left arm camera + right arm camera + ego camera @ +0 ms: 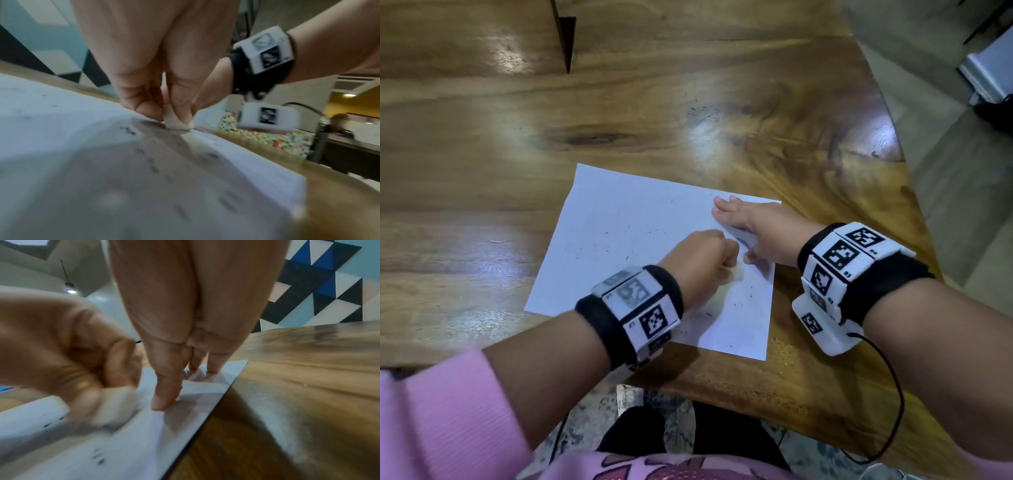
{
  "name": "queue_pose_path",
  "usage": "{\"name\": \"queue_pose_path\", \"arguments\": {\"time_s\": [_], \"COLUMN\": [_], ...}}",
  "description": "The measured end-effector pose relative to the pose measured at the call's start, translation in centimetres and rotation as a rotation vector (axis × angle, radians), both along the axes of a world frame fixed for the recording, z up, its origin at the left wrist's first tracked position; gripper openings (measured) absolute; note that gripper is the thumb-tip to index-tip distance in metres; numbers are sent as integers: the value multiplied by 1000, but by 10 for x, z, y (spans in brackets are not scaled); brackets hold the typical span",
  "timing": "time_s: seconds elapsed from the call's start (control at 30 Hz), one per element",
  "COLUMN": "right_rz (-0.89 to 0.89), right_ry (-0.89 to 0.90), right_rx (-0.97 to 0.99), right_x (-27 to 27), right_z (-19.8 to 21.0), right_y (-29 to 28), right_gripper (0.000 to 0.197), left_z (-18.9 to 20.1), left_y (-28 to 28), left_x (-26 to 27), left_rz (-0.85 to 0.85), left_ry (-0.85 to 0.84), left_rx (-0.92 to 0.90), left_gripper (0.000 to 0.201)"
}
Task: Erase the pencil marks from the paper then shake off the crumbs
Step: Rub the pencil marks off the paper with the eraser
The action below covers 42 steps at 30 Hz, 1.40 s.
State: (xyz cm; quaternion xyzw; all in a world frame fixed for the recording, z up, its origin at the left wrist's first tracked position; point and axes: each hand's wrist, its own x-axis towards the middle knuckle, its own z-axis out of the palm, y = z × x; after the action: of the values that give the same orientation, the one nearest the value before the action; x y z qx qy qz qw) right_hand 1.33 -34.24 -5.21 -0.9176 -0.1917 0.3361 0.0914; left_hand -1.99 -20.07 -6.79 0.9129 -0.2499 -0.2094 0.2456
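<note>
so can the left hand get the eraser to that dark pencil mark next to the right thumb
Probably yes. The left hand pinches the eraser on the paper right beside the mark, nothing between. The right hand presses flat, its thumb bordering the mark.

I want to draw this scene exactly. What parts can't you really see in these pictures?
- Head view: the left hand covers most of the eraser.
- Head view: the pencil marks are mostly hidden between the left hand and the right hand.
- Wrist views: motion blurs the eraser and smears the crumbs on the paper.
- Head view: crumbs too small to count.
</note>
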Motion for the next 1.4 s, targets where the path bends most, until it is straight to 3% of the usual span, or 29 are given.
{"name": "queue_pose_path", "arguments": {"time_s": [0.17,0.23,0.4,0.53,0.63,0.8,1.0,1.23,1.4], "right_rz": [117,121,79,86,93,88,64,39,45], "right_ry": [4,-2,-6,-13,-21,-58,-52,-56,-56], "right_rx": [-132,-123,-80,-103,-109,-109,-91,-50,-56], "right_x": [0,-1,-2,-1,-2,-2,-1,-2,-2], "right_z": [12,13,10,9,8,9,8,5,6], "right_y": [5,6,4,4,6,9,6,6,7], "right_gripper": [88,87,88,88,88,88,86,85,85], "left_z": [-5,-4,1,0,2,9,-1,3,-1], "left_y": [28,26,23,40,42,25,58,46,66], "left_x": [-49,-35,4,-36,-31,13,-44,11,-32], "left_rz": [-187,-169,58,-135,-194,-41,-136,77,-29], "left_ry": [111,63,17,44,87,38,97,15,7], "left_rx": [14,18,19,22,6,15,-19,13,-29], "left_gripper": [11,12,7,10,8,7,5,13,8]}}
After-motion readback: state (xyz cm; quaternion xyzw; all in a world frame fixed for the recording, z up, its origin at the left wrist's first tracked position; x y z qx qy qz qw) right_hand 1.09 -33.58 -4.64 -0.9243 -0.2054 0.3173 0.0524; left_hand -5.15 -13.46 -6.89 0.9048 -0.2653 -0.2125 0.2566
